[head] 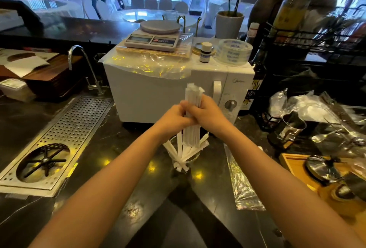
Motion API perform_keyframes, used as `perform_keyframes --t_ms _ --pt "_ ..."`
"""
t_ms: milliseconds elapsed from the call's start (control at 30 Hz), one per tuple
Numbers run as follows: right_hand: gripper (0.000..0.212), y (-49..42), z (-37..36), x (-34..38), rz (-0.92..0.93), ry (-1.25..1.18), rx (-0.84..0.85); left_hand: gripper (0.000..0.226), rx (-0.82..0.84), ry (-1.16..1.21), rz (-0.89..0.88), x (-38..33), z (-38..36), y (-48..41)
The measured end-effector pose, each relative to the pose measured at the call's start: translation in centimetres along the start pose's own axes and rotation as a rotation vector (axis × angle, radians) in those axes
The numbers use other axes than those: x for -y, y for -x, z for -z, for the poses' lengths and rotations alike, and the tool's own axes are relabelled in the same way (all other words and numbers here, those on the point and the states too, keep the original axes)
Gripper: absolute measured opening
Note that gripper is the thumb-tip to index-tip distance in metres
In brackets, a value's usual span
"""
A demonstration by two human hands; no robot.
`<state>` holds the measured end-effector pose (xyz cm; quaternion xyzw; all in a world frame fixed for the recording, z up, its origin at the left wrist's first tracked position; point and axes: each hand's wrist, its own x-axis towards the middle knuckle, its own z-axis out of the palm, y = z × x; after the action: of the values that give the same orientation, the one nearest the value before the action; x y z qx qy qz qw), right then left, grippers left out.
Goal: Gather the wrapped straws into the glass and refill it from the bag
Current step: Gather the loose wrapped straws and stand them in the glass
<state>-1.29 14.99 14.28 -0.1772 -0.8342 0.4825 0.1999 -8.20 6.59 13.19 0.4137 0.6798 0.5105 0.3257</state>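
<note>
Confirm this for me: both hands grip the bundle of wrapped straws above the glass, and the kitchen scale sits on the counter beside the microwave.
Not quite. The head view shows the kitchen scale on top of the microwave, not on the counter beside it. The rest holds: the left hand and right hand both grip the bundle of wrapped straws above the glass.

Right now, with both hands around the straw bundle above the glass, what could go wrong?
1. The glass already holds wrapped straws splayed outward; pushing the bundle down may catch them and flick some onto the counter.
2. The glass looks narrow and neither the left hand nor the right hand steadies it, so it might tip.
3. The plastic bag lies close to the right forearm and could be swept aside.
</note>
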Motion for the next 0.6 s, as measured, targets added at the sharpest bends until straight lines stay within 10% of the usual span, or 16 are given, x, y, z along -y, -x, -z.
perform_keyframes --t_ms 600 --pt "0.033 0.3 -1.9 -4.0 -0.093 0.072 0.098 0.010 0.072 -0.331 0.048 4.0 1.1 -1.7"
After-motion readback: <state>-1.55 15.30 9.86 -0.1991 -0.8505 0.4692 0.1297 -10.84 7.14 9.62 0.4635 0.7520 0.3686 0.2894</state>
